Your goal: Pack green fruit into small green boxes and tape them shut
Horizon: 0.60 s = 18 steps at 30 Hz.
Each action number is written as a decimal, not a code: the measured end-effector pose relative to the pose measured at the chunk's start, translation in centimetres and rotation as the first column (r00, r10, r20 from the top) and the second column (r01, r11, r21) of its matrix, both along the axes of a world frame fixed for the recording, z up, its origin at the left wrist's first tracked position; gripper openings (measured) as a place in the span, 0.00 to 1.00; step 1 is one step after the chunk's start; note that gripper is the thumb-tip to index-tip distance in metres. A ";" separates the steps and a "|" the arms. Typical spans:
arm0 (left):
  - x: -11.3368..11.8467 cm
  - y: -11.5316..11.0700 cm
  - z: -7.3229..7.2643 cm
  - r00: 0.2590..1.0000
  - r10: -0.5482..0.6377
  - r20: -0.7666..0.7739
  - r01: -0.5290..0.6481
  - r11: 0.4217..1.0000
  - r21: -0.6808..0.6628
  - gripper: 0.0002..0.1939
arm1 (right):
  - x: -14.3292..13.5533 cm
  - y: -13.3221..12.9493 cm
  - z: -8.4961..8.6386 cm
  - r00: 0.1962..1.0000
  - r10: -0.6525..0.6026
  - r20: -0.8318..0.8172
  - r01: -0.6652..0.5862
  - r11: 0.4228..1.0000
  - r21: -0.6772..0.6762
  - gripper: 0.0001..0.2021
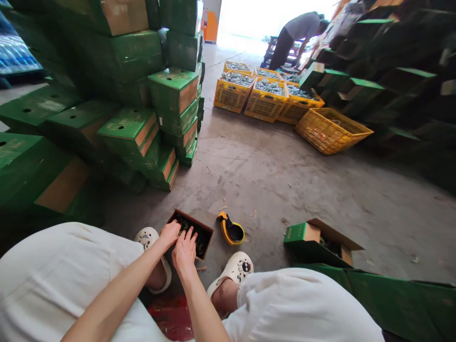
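A small open cardboard box [209,234] stands on the floor between my feet, with dark green items inside that I cannot make out. My left hand [169,234] reaches over its near left edge, fingertips down among the contents and partly hidden. Beside it, my right hand [184,251] lies over the near side of the box with its fingers stretched out and apart, touching the contents. To the right of the box, apart from both hands, a yellow and black tape dispenser [224,227] rests on the floor.
Stacked green cartons [174,90] rise at the left; more stacks [366,83] stand at the right. Filled yellow crates [265,102] and a tilted yellow crate [331,133] sit ahead. A person [297,33] bends behind them. An open green carton [302,235] lies right.
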State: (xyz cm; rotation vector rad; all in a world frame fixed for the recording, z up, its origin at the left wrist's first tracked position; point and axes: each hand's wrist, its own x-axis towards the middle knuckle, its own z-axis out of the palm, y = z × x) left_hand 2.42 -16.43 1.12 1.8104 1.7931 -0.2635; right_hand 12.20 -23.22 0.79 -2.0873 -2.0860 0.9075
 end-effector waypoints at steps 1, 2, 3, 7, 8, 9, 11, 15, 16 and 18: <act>0.0 0.0 0.0 1.000 0.007 0.005 -0.007 1.000 0.000 0.14 | 0.3 0.6 0.3 1.000 0.007 -0.007 -0.008 0.999 -0.044 0.30; 0.0 -0.1 0.0 1.000 0.014 0.011 -0.014 1.000 0.002 0.14 | 0.8 1.3 0.5 0.999 0.015 -0.029 -0.018 0.996 -0.090 0.28; 0.0 -0.2 0.1 1.000 0.020 0.016 -0.020 1.000 0.004 0.14 | 1.5 2.2 0.8 0.997 0.029 -0.065 -0.037 0.991 -0.132 0.26; 0.1 -0.4 0.5 0.999 0.036 0.032 -0.036 0.999 0.012 0.17 | 4.7 5.1 1.7 0.970 0.099 -0.222 -0.143 0.971 -0.192 0.22; 0.1 -0.5 0.7 0.999 0.040 0.034 -0.040 0.999 0.012 0.17 | 5.4 5.3 1.8 0.973 0.085 -0.213 -0.121 0.980 -0.161 0.25; 0.2 -0.5 0.8 0.998 0.045 0.036 -0.045 0.999 0.010 0.17 | 5.9 5.2 1.7 0.984 0.052 -0.171 -0.073 0.991 -0.116 0.27; 0.4 -0.4 1.0 0.998 0.057 0.040 -0.057 0.998 0.005 0.17 | 6.4 4.6 1.5 0.999 -0.025 -0.041 0.024 0.999 -0.027 0.28; 0.8 -0.4 1.5 0.995 0.091 0.045 -0.091 0.996 -0.006 0.21 | 6.4 3.8 1.0 0.995 -0.010 0.103 0.018 0.996 -0.083 0.24; 0.9 -0.4 1.7 0.994 0.101 0.044 -0.100 0.995 -0.006 0.21 | 6.4 3.9 1.0 0.996 0.018 0.091 -0.007 0.993 -0.117 0.24; 1.1 -0.5 2.1 0.992 0.119 0.041 -0.119 0.993 -0.003 0.20 | 6.5 4.2 1.0 0.996 0.064 0.061 -0.055 0.988 -0.142 0.26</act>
